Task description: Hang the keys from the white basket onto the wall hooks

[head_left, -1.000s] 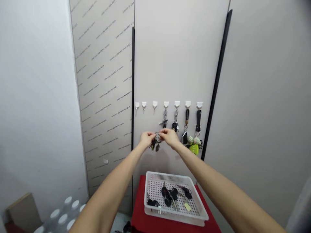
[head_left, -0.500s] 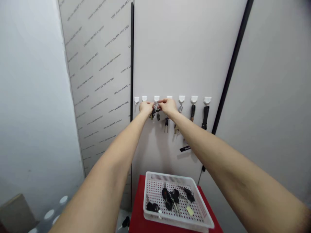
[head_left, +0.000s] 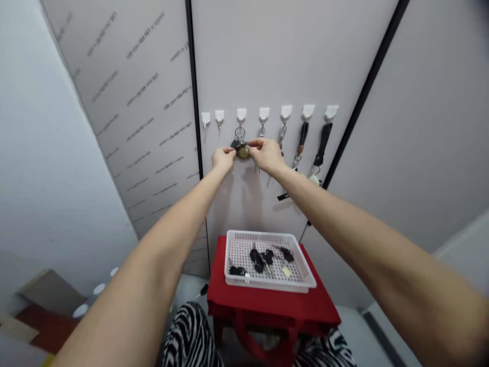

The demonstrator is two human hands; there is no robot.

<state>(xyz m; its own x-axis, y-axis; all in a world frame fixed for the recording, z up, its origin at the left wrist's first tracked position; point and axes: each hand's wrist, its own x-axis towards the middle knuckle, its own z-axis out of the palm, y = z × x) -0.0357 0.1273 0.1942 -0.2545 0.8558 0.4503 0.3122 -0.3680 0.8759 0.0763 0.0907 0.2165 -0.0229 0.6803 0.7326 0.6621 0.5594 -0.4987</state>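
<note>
A key bunch (head_left: 242,151) with dark pieces and a round brass-coloured piece hangs by its ring from a white hook (head_left: 241,114) on the panel. My left hand (head_left: 223,159) pinches the bunch's left side with thumb and finger. On the other side my right hand (head_left: 268,155) has its fingers closed at the brass-coloured piece. Just behind my right hand another set of keys hangs from the neighbouring hook (head_left: 264,113), partly hidden. Two small hooks to the left carry no keys.
Further right hang key holders with black straps (head_left: 324,145). Below, a white plastic basket (head_left: 267,288) holding several black-headed keys and a yellow tag stands on a red-covered stool (head_left: 244,302). Bottles with white caps (head_left: 80,311) and a cardboard piece (head_left: 51,293) lie at lower left.
The camera view has tilted down, so the hooks sit higher and more of the red cover shows. My hands have lowered from the hook, and the key bunch now hangs from it.
</note>
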